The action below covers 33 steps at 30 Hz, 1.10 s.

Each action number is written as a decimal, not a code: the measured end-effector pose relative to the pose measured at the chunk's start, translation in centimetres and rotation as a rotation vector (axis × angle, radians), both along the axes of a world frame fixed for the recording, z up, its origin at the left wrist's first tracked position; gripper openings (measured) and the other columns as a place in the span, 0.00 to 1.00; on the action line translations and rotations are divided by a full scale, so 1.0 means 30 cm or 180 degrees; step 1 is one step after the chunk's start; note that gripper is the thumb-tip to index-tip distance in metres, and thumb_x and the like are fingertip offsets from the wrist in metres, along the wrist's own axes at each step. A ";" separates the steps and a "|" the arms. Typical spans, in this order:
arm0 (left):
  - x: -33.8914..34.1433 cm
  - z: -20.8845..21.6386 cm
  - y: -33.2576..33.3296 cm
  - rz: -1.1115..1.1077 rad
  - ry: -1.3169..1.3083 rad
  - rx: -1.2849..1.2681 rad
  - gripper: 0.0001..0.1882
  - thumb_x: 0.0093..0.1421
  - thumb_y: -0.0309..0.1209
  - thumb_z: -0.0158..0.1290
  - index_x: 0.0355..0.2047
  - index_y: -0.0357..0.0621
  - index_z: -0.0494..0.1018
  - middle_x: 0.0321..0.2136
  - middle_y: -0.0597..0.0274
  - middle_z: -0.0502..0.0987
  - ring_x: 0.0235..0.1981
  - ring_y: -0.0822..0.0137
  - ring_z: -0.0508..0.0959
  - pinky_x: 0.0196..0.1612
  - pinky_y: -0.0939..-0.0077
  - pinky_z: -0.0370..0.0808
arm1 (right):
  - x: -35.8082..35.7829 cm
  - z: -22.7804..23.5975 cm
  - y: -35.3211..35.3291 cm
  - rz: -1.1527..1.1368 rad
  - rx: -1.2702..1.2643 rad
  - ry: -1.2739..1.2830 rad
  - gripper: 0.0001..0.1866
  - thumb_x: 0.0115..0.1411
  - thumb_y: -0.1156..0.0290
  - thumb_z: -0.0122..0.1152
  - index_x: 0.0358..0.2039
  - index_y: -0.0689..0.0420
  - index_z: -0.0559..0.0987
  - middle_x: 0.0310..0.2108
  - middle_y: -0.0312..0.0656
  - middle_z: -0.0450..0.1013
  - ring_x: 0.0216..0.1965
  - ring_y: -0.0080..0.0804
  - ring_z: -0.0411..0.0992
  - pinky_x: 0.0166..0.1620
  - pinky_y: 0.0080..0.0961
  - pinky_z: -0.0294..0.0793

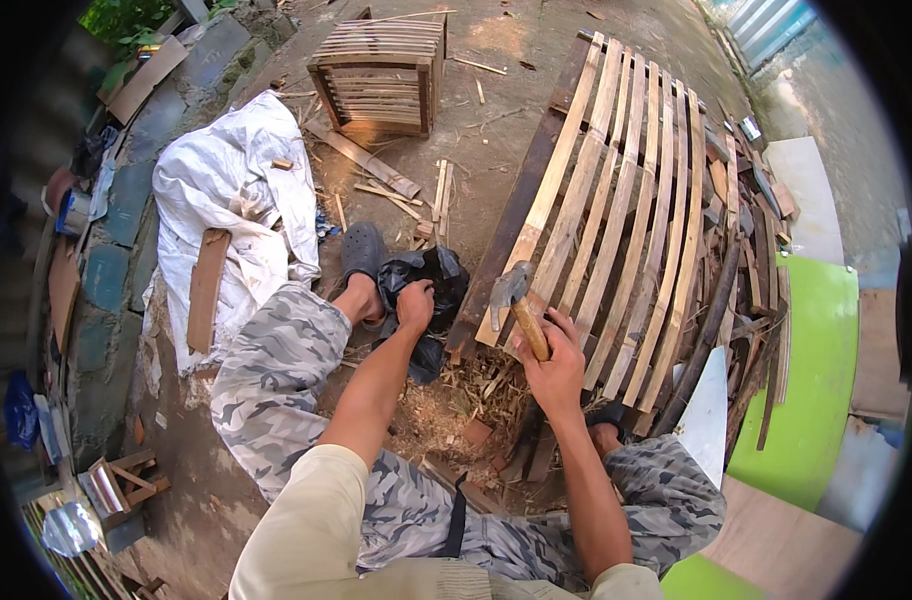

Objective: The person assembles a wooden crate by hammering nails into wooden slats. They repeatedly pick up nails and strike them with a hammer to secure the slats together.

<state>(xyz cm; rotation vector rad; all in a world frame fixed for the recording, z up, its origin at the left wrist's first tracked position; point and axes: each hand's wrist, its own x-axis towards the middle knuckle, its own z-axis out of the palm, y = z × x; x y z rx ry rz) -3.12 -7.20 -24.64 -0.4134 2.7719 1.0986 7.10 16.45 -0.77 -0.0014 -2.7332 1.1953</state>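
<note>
My right hand [556,368] is wrapped round the wooden handle of a claw hammer [513,290]. The hammer's metal head points up and away, over the near end of a slatted wooden panel [616,200]. At a crumpled black plastic bag [444,290] between my legs is my left hand [414,305], its fingers curled at the mouth. The bag's folds partly cover the fingertips, and whatever they pinch cannot be made out. Pale wood strips run lengthwise on the panel, over darker boards at its edge and underneath.
A slatted wooden crate [376,85] stands at the far side. To the left, a white sack [236,180] carries a brown board [208,290]. Scrap wood [751,250] is heaped right of the panel, beside a green sheet [801,370]. Loose strips [442,200] and wood shavings litter the ground.
</note>
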 end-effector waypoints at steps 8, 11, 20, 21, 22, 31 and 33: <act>-0.066 -0.052 0.061 -0.0342 -0.0217 -0.0363 0.14 0.61 0.36 0.59 0.44 0.45 0.82 0.46 0.49 0.80 0.50 0.44 0.78 0.53 0.53 0.75 | -0.002 0.005 -0.003 -0.0047 0.0083 0.0023 0.16 0.58 0.67 0.73 0.43 0.62 0.84 0.45 0.47 0.81 0.60 0.48 0.73 0.58 0.44 0.73; -0.082 -0.050 0.097 -0.0436 -0.0280 -0.0561 0.11 0.61 0.33 0.57 0.42 0.44 0.82 0.45 0.48 0.79 0.49 0.45 0.79 0.51 0.52 0.77 | 0.001 0.005 -0.006 -0.0120 -0.0048 -0.0035 0.13 0.56 0.70 0.72 0.40 0.61 0.83 0.48 0.45 0.81 0.59 0.52 0.72 0.66 0.53 0.63; -0.164 -0.131 0.114 -0.0847 -0.0669 -0.1334 0.09 0.57 0.25 0.54 0.34 0.43 0.84 0.44 0.46 0.82 0.48 0.50 0.82 0.49 0.59 0.79 | -0.004 -0.007 -0.001 0.0016 0.0131 0.0120 0.13 0.57 0.69 0.73 0.37 0.63 0.82 0.49 0.45 0.81 0.60 0.49 0.72 0.62 0.47 0.68; -0.177 -0.117 0.125 -0.0801 -0.0747 -0.1244 0.09 0.58 0.26 0.54 0.35 0.43 0.84 0.44 0.47 0.82 0.48 0.50 0.82 0.49 0.60 0.79 | -0.001 -0.013 0.007 0.0006 0.0177 0.0130 0.13 0.57 0.69 0.73 0.38 0.63 0.82 0.49 0.45 0.81 0.60 0.49 0.72 0.63 0.47 0.68; -0.189 -0.104 0.135 -0.0755 -0.0827 -0.1155 0.10 0.58 0.26 0.54 0.35 0.42 0.84 0.45 0.47 0.82 0.48 0.51 0.82 0.49 0.60 0.79 | 0.002 -0.018 0.014 -0.0005 0.0224 0.0139 0.12 0.57 0.69 0.73 0.38 0.63 0.82 0.49 0.45 0.81 0.60 0.49 0.72 0.63 0.48 0.68; -0.196 -0.237 0.113 -0.1392 -0.0539 -0.1911 0.12 0.57 0.28 0.54 0.39 0.44 0.83 0.43 0.49 0.82 0.47 0.52 0.81 0.44 0.62 0.80 | -0.002 -0.021 0.003 0.0017 0.0173 0.0195 0.12 0.58 0.70 0.72 0.38 0.63 0.82 0.49 0.45 0.81 0.60 0.50 0.72 0.64 0.50 0.66; -0.192 -0.237 0.115 -0.1898 -0.0353 -0.2099 0.11 0.56 0.28 0.54 0.38 0.44 0.83 0.41 0.49 0.82 0.44 0.51 0.81 0.42 0.62 0.80 | 0.000 -0.025 0.011 -0.0004 0.0209 0.0194 0.12 0.58 0.70 0.72 0.38 0.63 0.82 0.49 0.45 0.81 0.60 0.50 0.72 0.64 0.51 0.66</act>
